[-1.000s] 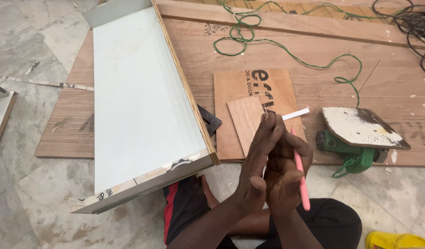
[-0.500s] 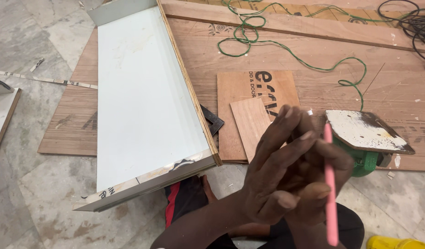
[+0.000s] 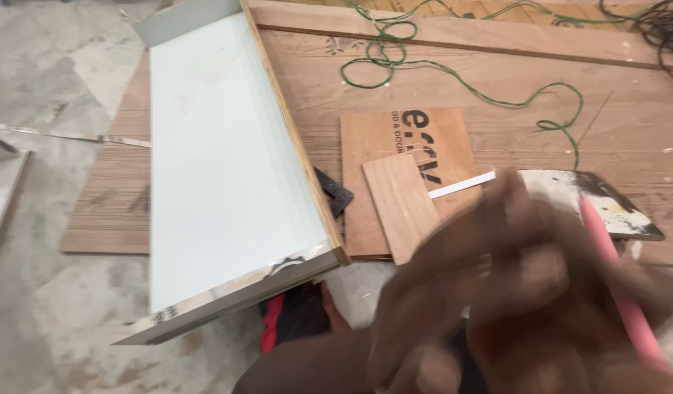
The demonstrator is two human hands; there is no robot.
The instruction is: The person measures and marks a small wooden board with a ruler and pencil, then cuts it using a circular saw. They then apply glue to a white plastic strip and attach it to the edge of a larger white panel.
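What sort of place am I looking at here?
Likely a carpentry site, worked on the floor: plywood sheets, a white laminated panel, a green power cord. The right hand holds a pink pencil.

Both hands (image 3: 511, 292) motion-blurred, grip unclear; pink pencil (image 3: 621, 292) cut off below.

I see a long white panel (image 3: 219, 168) with a wood edge lying slanted across a big plywood sheet (image 3: 511, 80) on the stone floor (image 3: 52, 80). Right of it lie a brown printed board (image 3: 405, 146) and, on top, a smaller plain wood piece (image 3: 398, 204). A green cord (image 3: 453, 73) loops over the sheet. A small dark square (image 3: 335, 191) sits just beside the panel.
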